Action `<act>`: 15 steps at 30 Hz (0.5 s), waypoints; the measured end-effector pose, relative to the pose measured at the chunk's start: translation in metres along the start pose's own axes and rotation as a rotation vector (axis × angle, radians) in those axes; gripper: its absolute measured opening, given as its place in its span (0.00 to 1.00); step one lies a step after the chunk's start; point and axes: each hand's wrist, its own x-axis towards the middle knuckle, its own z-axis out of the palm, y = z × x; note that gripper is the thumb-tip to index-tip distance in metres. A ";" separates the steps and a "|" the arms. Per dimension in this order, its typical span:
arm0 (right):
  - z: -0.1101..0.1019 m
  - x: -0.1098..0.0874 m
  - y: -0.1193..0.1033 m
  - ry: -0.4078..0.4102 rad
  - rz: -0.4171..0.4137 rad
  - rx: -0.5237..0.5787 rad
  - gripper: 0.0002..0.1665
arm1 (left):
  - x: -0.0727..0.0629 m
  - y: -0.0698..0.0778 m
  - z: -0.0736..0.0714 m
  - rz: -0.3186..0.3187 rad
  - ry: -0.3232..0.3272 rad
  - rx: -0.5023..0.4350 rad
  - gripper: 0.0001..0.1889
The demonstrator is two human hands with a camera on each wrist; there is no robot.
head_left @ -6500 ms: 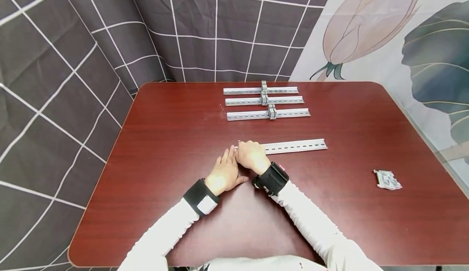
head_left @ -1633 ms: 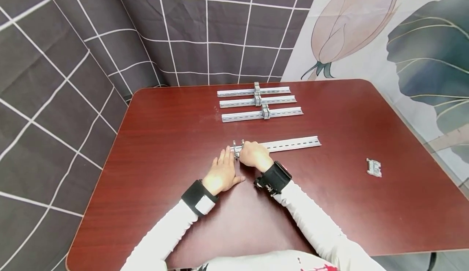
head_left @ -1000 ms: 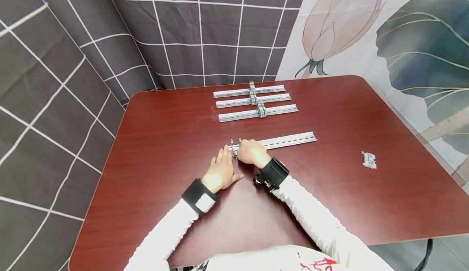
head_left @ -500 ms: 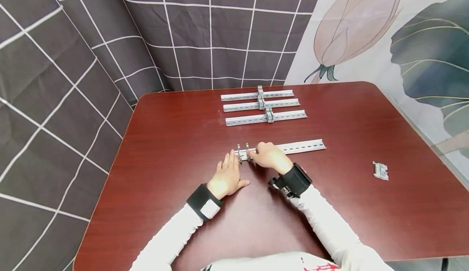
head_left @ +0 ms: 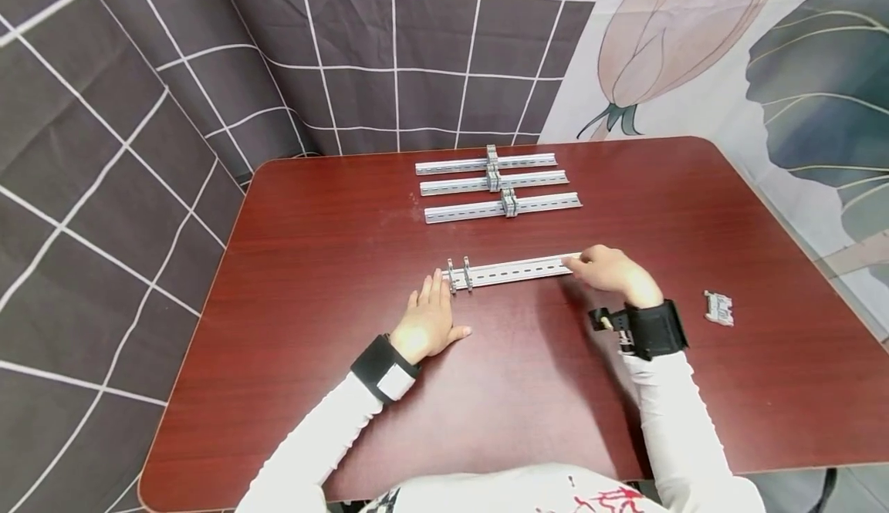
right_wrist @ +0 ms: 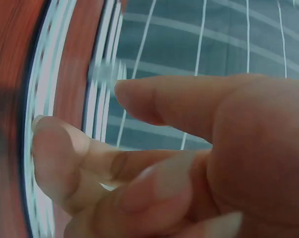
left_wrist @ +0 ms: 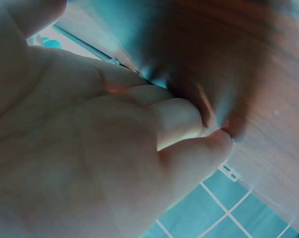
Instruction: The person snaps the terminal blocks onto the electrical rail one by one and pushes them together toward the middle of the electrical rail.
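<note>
A slotted metal DIN rail (head_left: 517, 271) lies across the middle of the table. Two thin grey terminal blocks (head_left: 468, 274) stand on it near its left end, a small gap apart. My left hand (head_left: 425, 320) lies with straight fingers on the table, fingertips at the rail's left end; its palm fills much of the left wrist view. At the rail's right end is my right hand (head_left: 614, 272), covering that end. In the right wrist view, its thumb and forefinger (right_wrist: 55, 144) are parted with nothing between them, beside the rail (right_wrist: 43, 109).
Toward the back lie three more DIN rails (head_left: 461, 212), each with grey terminal blocks (head_left: 509, 202) clipped near its middle. A loose pale terminal block (head_left: 718, 308) lies on the right side of the table (head_left: 312, 266). Grid-patterned cloth hangs behind.
My right hand has let go of the second terminal block and moved right along the rail to its far end. Both blocks now show standing on the rail. The left hand has stayed put.
</note>
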 end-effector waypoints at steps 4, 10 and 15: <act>-0.007 -0.013 0.035 0.022 0.059 0.040 0.28 | -0.001 0.002 0.000 0.009 0.001 -0.006 0.48; -0.011 -0.045 0.083 0.176 0.294 0.088 0.26 | -0.001 0.003 0.002 0.003 -0.001 -0.012 0.48; -0.009 -0.069 0.110 0.275 0.668 0.169 0.42 | -0.002 0.003 0.002 0.007 0.003 -0.012 0.48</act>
